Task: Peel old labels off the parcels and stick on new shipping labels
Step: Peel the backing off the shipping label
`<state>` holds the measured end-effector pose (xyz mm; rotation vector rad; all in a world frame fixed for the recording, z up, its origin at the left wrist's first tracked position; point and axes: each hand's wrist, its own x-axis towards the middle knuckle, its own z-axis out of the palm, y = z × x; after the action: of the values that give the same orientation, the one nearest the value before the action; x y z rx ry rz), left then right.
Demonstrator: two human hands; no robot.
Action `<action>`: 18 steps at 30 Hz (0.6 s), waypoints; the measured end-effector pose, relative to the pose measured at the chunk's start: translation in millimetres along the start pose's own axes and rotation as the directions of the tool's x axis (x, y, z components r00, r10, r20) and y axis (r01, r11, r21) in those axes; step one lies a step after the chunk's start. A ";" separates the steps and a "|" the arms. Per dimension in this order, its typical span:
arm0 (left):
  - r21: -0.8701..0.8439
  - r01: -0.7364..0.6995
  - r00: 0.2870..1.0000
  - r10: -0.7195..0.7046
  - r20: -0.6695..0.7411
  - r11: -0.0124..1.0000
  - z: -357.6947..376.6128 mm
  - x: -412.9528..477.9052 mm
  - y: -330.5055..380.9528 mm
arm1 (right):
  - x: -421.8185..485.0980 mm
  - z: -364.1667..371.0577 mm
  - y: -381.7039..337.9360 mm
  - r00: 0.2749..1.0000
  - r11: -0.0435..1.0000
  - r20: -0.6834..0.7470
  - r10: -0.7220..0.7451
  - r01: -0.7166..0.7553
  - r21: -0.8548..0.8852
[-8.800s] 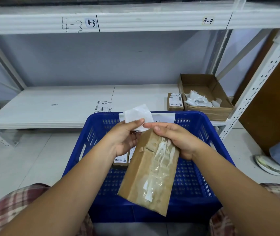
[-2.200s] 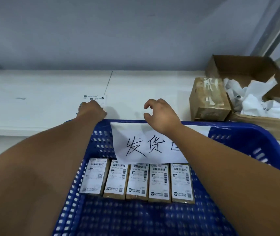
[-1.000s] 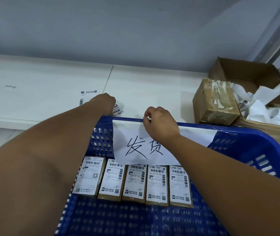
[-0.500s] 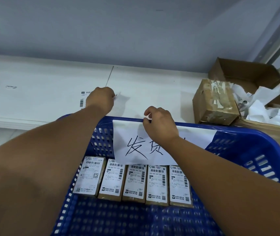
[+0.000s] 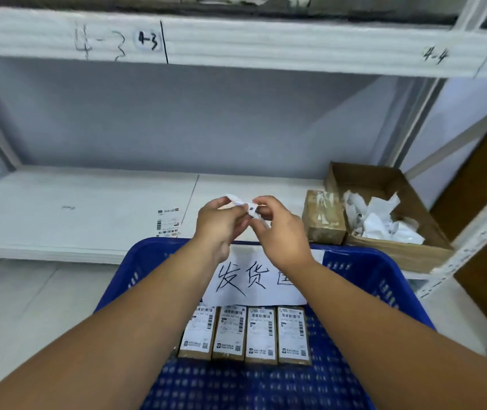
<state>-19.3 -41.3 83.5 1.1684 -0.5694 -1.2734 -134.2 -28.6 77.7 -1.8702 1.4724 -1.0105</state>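
While the left hand (image 5: 218, 224) and right hand (image 5: 282, 235) pinch a curled white label (image 5: 246, 206) between fingertips above the far rim of the blue basket (image 5: 384, 263), four labelled parcels (image 5: 245, 335) lie side by side inside it. On the shelf (image 5: 73, 223) beyond, a bare brown parcel (image 5: 323, 217) sits against a cardboard box (image 5: 399, 254) of crumpled paper (image 5: 379, 221).

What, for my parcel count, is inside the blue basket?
Four labelled parcels in a row below the handwritten sign; the left forearm hides anything left of them.

White shelving (image 5: 73, 214) marked 4-3 and 4-4 stands before a grey wall (image 5: 206, 122)
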 end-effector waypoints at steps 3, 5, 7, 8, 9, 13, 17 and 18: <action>-0.003 -0.012 0.996 0.012 0.087 1.000 8.2 -43.7 10.6 | -30.6 -24.0 -19.9 0.996 0.987 -0.064 0.063 -0.052 0.151; 0.020 -0.015 0.988 0.012 0.154 1.000 9.7 -70.7 16.6 | -48.8 -38.6 -30.4 0.992 0.966 -0.080 0.096 -0.074 0.248; 0.073 -0.042 0.980 0.027 0.196 0.996 8.2 -94.9 21.4 | -67.5 -52.3 -38.5 0.990 0.939 -0.070 0.123 -0.093 0.331; 0.130 -0.078 0.978 0.051 0.204 0.988 6.3 -104.5 23.1 | -76.3 -58.5 -42.8 0.990 0.924 -0.058 0.132 -0.101 0.370; 0.210 -0.124 0.975 0.080 0.206 0.970 2.9 -112.8 24.5 | -84.9 -64.5 -46.6 0.989 0.912 -0.041 0.142 -0.115 0.394; 0.457 -0.299 0.954 0.248 0.171 0.838 -18.6 -141.7 32.1 | -116.3 -85.3 -53.0 0.977 0.870 -0.014 0.215 -0.185 0.458; 0.376 -0.204 0.971 0.139 0.194 0.904 -33.6 -162.1 35.0 | -131.8 -95.9 -49.8 0.939 0.754 -0.012 0.344 -0.269 0.599; 0.331 -0.169 0.973 0.103 0.208 0.928 -33.9 -168.0 35.0 | -133.7 -98.0 -49.0 0.928 0.720 -0.009 0.373 -0.283 0.633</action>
<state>-20.1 122.3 145.6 1.2782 -1.0323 -1.1992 -203.5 116.0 142.5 -1.0350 1.2623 -1.2669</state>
